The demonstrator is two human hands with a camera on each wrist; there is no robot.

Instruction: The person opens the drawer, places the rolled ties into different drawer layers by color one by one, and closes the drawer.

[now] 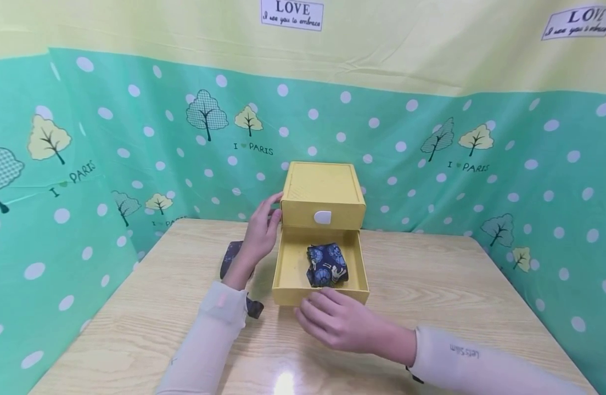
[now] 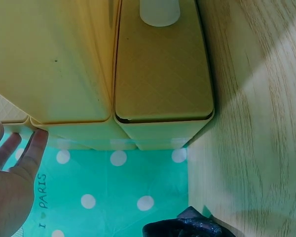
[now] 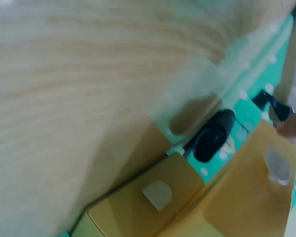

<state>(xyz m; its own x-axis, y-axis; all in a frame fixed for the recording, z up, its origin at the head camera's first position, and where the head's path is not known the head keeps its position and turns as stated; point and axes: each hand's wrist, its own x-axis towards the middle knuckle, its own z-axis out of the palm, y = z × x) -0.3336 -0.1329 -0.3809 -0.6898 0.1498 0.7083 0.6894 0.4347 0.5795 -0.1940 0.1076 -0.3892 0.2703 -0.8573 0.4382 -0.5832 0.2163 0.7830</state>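
A yellow two-drawer box (image 1: 324, 193) was seen at the centre of the head view, standing on a wooden table (image 1: 431, 285). The lower drawer (image 1: 288, 269) was pulled out toward the bottom of the frame; the upper drawer, with a white tab handle (image 1: 323, 217), was closed. A folded dark blue patterned cloth (image 1: 326, 265) was lying inside the open drawer, near its middle.

The left hand (image 1: 261, 233) was placed against the left side of the box, fingers straight and flat on the wall, nothing gripped. In the left wrist view the fingertips (image 2: 37, 143) were seen touching the box edge at lower left. The right hand (image 1: 340, 321) was held just below the drawer's front wall, fingers loosely extended and relaxed; whether the front was touched could not be told.

A second dark cloth (image 1: 231, 258) was lying on the table left of the drawer, partly hidden by the left forearm. A green dotted curtain (image 1: 135, 137) was hung behind.
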